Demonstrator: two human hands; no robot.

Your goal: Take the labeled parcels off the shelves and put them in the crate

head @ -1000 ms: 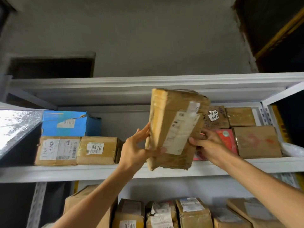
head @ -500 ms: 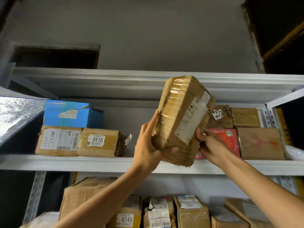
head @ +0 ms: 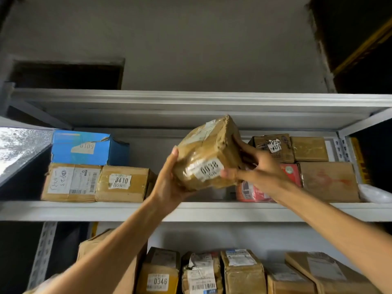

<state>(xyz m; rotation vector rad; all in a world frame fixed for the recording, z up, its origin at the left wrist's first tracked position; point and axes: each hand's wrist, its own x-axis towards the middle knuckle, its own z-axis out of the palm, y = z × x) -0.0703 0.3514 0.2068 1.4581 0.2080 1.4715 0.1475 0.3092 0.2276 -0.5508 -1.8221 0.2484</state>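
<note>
White metal shelves (head: 84, 211) hold the 0410 box (head: 123, 183), the 0829 box (head: 273, 147) and, lower, the 0346 box (head: 159, 272). Left hand (head: 167, 185) and right hand (head: 261, 166) grip the tilted brown parcel (head: 205, 158) labelled 0038, in the air before the shelves.

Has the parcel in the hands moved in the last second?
Yes. The held parcel has been turned, its 0038 end now toward the camera, and shifted left: it no longer overlaps the 0829 box.

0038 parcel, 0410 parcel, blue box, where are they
0038 parcel (head: 209, 153), head view, taped face above the label
0410 parcel (head: 124, 183), head view, its number label
blue box (head: 84, 147), head view, its front label
</note>
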